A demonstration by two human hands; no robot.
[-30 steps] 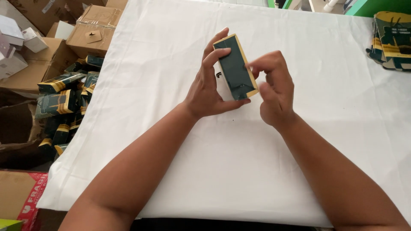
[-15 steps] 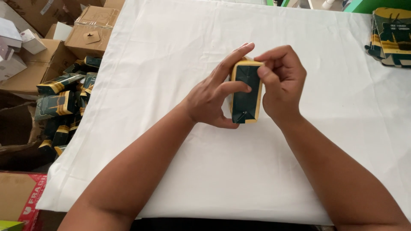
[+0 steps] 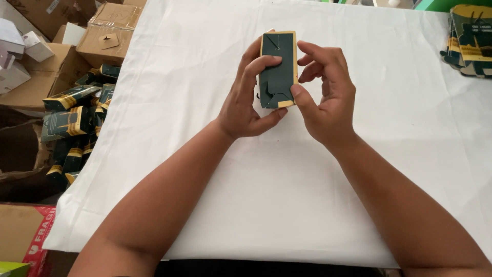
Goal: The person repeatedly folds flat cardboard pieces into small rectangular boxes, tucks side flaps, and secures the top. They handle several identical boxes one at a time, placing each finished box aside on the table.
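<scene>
The left hand [image 3: 246, 97] and the right hand [image 3: 323, 97] both grip a small dark green carton [image 3: 278, 69] with a tan edge, held just above the white-covered tabletop [image 3: 256, 205] in the upper middle of the frame. Flat cartons [image 3: 471, 38] lie stacked at the upper right. Folded green cartons [image 3: 72, 118] are piled among cardboard boxes [image 3: 107, 31] at the left.

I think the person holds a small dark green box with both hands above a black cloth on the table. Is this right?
Not quite. In the head view the cloth on the table is white, not black. The rest stands: the left hand and the right hand both hold the small dark green box above it.
</scene>
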